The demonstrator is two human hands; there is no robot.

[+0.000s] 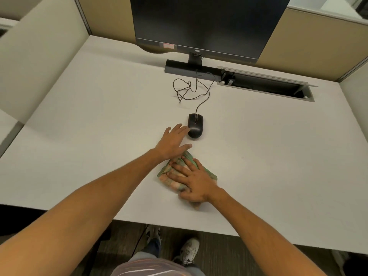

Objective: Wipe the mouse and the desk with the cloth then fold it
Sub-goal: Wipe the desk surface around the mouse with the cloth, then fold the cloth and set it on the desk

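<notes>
White desk [268, 156] carries a black mouse [195, 125] at its middle; left hand [172, 141], open flat, touches it, while right hand [194, 181] presses open on the folded cloth [169, 175] toward the near edge

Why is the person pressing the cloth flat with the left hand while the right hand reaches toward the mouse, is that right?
Not quite: the hands are swapped. In the head view, the right hand lies flat on the cloth, pressing it to the desk. The left hand is the one reaching toward the mouse, its fingertips right at the mouse's side.
</notes>
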